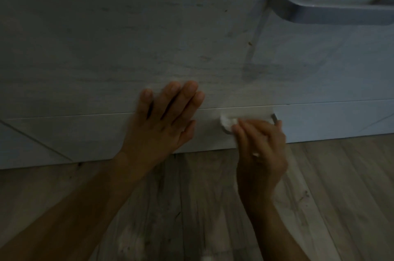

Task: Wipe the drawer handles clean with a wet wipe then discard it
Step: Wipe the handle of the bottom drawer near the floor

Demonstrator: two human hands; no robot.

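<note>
The plank floor point(341, 196) is being shown nearest the camera, with both forearms being extended over it toward the cabinet. The left hand point(162, 120) is being pressed flat, fingers straight and lightly spread, with nothing held. Its palm is being laid on the lower drawer front point(330, 120) and its fingertips on the upper drawer front point(106, 36), across the seam point(341, 102) between them. Just beside it, the right hand point(260, 145) is being curled round a bunched white wet wipe point(228, 122), which is being held at the lower handle point(275, 119). Only the handle's right end is being left visible past the knuckles. Both drawers are being seen shut, so their contents cannot be told. Bare floor is being left open on either side of the arms, along the lower drawer's bottom edge. Farther up and right, the upper handle point(332, 14) is being shown standing proud of its front, well apart from both hands.
</note>
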